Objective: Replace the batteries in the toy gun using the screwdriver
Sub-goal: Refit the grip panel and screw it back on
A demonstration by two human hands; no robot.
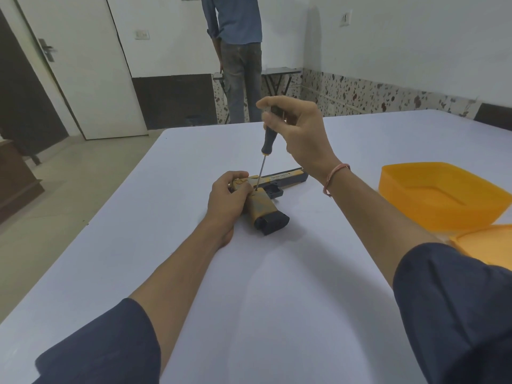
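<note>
A tan and black toy gun [266, 207] lies on its side on the white table [277, 273], barrel pointing to the far right. My left hand [225, 200] presses down on the rear of the gun and holds it steady. My right hand [296, 128] grips the top of a black-handled screwdriver [267, 141], which stands nearly upright. Its thin metal tip touches the gun's side just above the grip, beside my left fingers. No batteries are visible.
An orange plastic tray [440, 195] sits at the right of the table, with its orange lid [487, 245] nearer the right edge. A person in jeans [238, 65] stands beyond the table by a small folding table. A white door [83, 65] is at the left.
</note>
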